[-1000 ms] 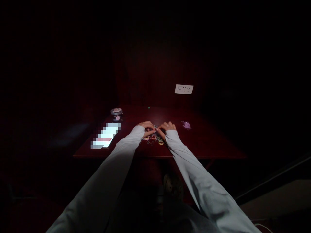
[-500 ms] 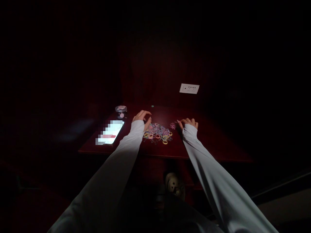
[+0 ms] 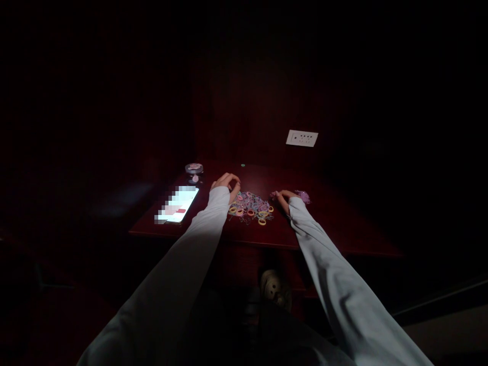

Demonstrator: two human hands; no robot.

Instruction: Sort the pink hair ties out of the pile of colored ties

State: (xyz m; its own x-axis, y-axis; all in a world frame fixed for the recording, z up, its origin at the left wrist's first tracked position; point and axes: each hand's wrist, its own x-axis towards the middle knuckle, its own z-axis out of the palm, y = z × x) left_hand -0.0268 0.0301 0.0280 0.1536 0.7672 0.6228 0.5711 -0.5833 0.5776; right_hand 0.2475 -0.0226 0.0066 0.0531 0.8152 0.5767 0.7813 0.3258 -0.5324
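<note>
A heap of small coloured elastic rings (image 3: 250, 206) lies on a dark red table (image 3: 343, 229) in a very dark room. My left hand (image 3: 227, 184) hovers at the heap's left edge, fingers curled and pinched; what it holds is too small to make out. My right hand (image 3: 284, 197) rests low on the table to the right of the heap, fingers bent down beside a small purple bunch of rings (image 3: 303, 196). Both arms wear pale long sleeves.
A lit phone (image 3: 178, 204) lies on the table's left part. A small round tin (image 3: 194, 169) stands behind it. A tiny green ring (image 3: 243, 165) sits at the far edge. A white socket plate (image 3: 302, 138) is on the wall behind. A shoe (image 3: 273, 290) shows under the table.
My hands were together over the heap and have parted, the left to its left edge, the right toward the purple bunch. The right hand has dropped lower onto the table.
</note>
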